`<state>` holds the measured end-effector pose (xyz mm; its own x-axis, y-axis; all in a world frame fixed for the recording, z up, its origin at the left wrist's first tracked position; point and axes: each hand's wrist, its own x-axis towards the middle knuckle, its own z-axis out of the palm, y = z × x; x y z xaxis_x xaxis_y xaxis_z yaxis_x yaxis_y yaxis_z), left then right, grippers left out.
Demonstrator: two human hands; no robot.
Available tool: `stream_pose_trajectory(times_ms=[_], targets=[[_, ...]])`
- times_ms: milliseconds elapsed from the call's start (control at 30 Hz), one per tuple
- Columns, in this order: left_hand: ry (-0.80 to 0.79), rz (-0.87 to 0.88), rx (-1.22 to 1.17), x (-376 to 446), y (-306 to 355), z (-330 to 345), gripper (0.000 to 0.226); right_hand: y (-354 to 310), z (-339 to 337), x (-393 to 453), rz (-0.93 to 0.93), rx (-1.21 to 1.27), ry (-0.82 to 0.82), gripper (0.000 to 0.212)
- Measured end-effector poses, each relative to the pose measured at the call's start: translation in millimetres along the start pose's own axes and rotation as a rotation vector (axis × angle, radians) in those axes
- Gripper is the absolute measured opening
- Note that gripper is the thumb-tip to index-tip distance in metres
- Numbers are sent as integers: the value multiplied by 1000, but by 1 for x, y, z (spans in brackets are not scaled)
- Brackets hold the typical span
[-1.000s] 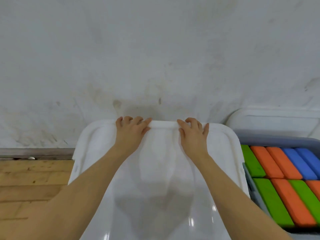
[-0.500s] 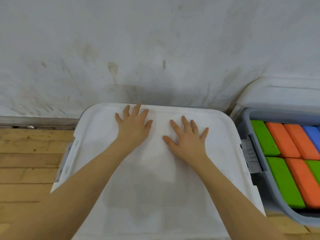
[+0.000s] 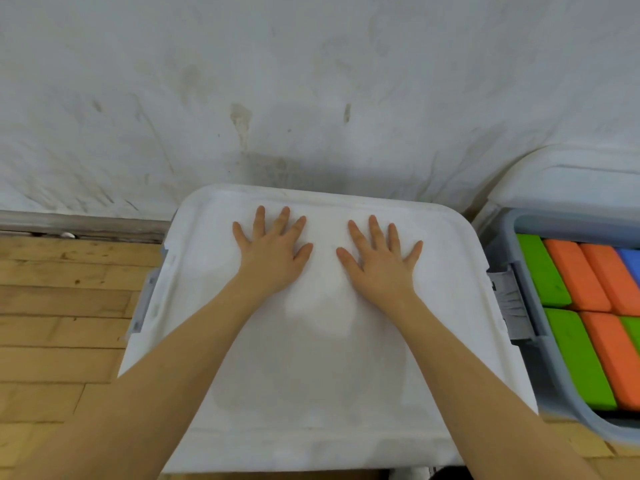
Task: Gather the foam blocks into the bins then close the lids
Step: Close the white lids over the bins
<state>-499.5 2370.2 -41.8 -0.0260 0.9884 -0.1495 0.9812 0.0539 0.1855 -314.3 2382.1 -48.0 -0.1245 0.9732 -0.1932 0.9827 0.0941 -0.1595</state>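
Pressing flat on the white plastic bin lid (image 3: 311, 358), the left hand (image 3: 273, 252) and right hand (image 3: 379, 263) lie side by side, fingers straight and spread, gripping nothing. This lid covers the near bin, which stands on the wooden floor (image 3: 62, 306) against the white wall (image 3: 311, 81). Just right, the open grey plastic bin (image 3: 512, 233) holds green, orange and blue foam blocks (image 3: 575, 278); its white lid (image 3: 571, 178) leans behind it.

Flat hands (image 3: 273, 252) on white lid (image 3: 311, 358)
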Motion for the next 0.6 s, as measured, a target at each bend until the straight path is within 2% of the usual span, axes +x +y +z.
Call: stream_pose_trajectory(times_ms=[133,300,467,600], targets=[[100,-5,-58,-18,-19,-11,53,-20,-6,-15,-10,47,32,56],[236,-97,-116,-63,-70,-23,54,-77,-3,-36,-179,96,96,52],[161,-314,-277,-107,-123,-23,61,-143,12,-53,-312,78,61,53],[-42,-421,-451,-121,-151,-20,89,-168,30,-62,-317,7,4,54]])
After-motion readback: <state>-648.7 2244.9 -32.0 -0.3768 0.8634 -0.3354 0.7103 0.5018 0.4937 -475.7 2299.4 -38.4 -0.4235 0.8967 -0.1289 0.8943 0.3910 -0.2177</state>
